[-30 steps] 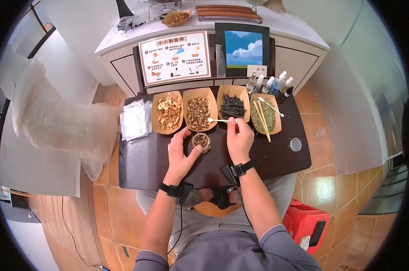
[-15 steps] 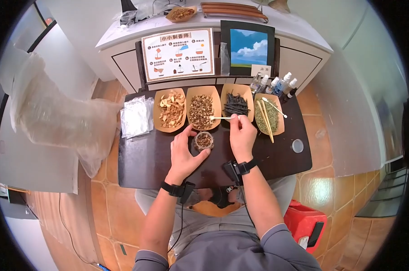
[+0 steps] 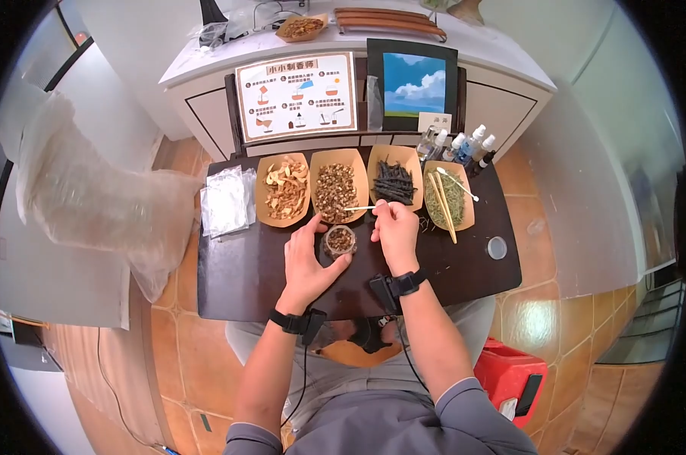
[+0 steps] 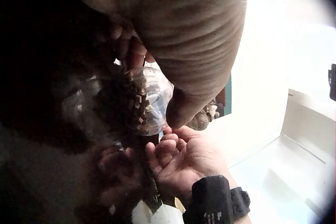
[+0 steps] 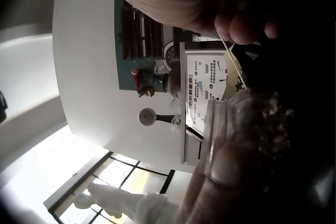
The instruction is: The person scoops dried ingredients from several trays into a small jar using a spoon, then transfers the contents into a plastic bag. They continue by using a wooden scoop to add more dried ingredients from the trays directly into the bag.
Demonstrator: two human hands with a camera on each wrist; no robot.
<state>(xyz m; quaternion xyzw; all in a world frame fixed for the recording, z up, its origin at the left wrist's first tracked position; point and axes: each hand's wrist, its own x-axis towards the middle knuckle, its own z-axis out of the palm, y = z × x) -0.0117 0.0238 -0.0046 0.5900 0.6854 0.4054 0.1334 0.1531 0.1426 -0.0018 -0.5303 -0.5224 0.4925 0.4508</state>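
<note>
Spoon (image 3: 362, 208) has shifted leftward — right hand (image 3: 397, 231) pinching it, left hand (image 3: 306, 259) holding the jar (image 3: 340, 241) between hands.

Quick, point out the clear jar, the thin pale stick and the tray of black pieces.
Clear jar (image 4: 156, 103), left wrist view: its see-through side wall.
Thin pale stick (image 3: 361, 208), head view: middle of its shaft.
Tray of black pieces (image 3: 405, 155), head view: its bare far wall.

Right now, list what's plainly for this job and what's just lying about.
Seems part of the job: left hand around the jar; right hand holding the small spoon; tray of brown bits.

Seems just lying about: cloud picture; plastic wrapping; red box; wooden rack.
</note>
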